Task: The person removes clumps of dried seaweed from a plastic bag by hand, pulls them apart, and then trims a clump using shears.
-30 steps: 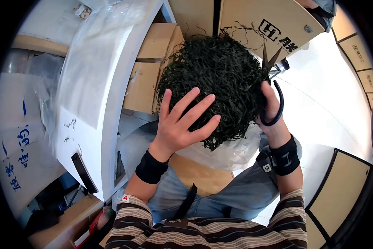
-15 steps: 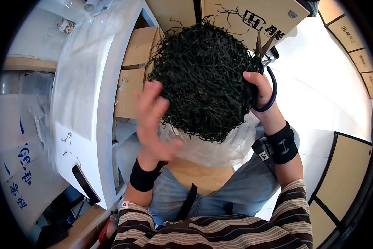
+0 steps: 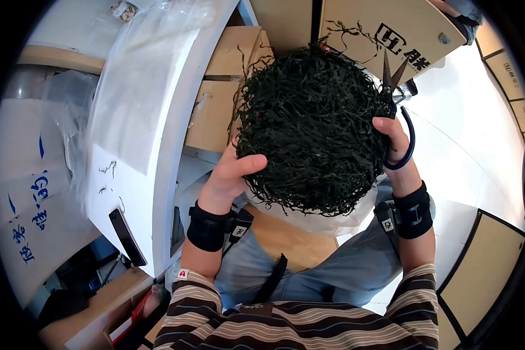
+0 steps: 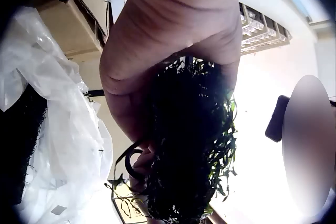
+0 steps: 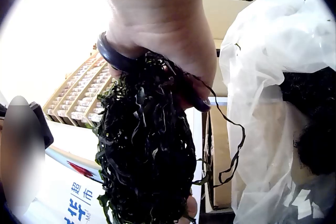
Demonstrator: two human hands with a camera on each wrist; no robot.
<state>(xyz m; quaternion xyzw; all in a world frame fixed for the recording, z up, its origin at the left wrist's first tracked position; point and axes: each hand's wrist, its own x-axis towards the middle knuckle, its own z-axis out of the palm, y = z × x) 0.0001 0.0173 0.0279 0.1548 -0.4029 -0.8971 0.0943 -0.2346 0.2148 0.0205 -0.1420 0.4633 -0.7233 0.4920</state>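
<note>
A thick round cake of dark green, shredded dried seaweed (image 3: 315,128) is held above the lap in the head view, with loose strands curling from its edge. My left hand (image 3: 230,178) grips its left edge, thumb on the upper face and fingers hidden beneath. On the opposite edge, my right hand (image 3: 398,140) holds the cake with its thumb on top. That hand also carries scissors (image 3: 410,131), a dark blue handle loop around it and the blades spread, pointing away. In the right wrist view the seaweed (image 5: 147,150) hangs below the palm, beside the handle loop (image 5: 116,58).
A clear plastic bag (image 5: 257,103) with more dark seaweed inside lies under the cake. To the left is a white table (image 3: 122,163) bearing a phone (image 3: 127,236) and a few strands. A cardboard box (image 3: 207,116) and a printed cabinet panel (image 3: 367,29) stand ahead.
My left hand first lay spread over the cake, swung off to its left, and now grips the left edge. The right hand keeps its hold on the cake and scissors.
</note>
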